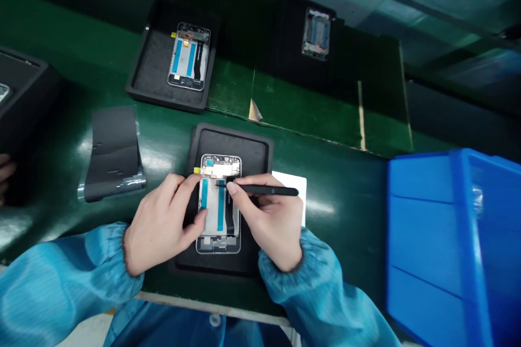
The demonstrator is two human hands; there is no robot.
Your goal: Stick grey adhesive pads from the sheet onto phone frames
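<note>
An opened phone [214, 217] lies in a black tray [256, 146] in front of me, its circuit board at the far end and two blue strips along its middle. My left hand [166, 222] rests at the phone's left edge, thumb and index finger apart and touching the frame. Black tweezers [272, 190] are gripped in my right hand [272, 211], lying nearly level. Their tip points left, over the phone just below the circuit board. Whether the tip touches anything is too small to tell.
A second opened phone [189, 59] lies in another black tray [146, 73] behind. A further phone frame [316, 34] sits farther back. Black film sheets [114, 152] lie left, a white card [301, 190] right. A blue bin [427, 238] stands at right. Another person's hand [5, 173] shows at far left.
</note>
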